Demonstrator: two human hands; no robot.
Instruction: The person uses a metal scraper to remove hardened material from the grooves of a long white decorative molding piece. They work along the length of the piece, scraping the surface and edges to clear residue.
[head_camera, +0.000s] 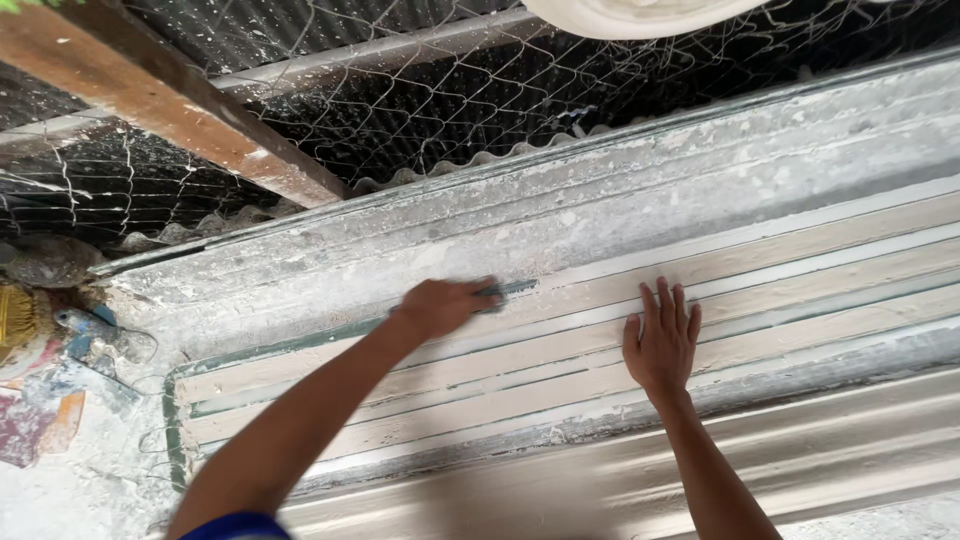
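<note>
The left hand (440, 307) grips a scraper (503, 290) on the ribbed moulding (760, 262); the right hand (662, 340) lies spread flat beside it (steadying); a slip risks gouging the soft ribs.

A person's left hand (440, 305) grips what appears to be a scraper (505, 290) on the upper strips of a ribbed panel (800, 260); the right hand (662, 340) lies flat on the same panel, to the right and slightly nearer the person. Behind the panel runs wire mesh (420, 110), crossed at upper left by a wooden beam (170, 100). Tools and scraps (60, 370) lie at the panel's left end.
</note>
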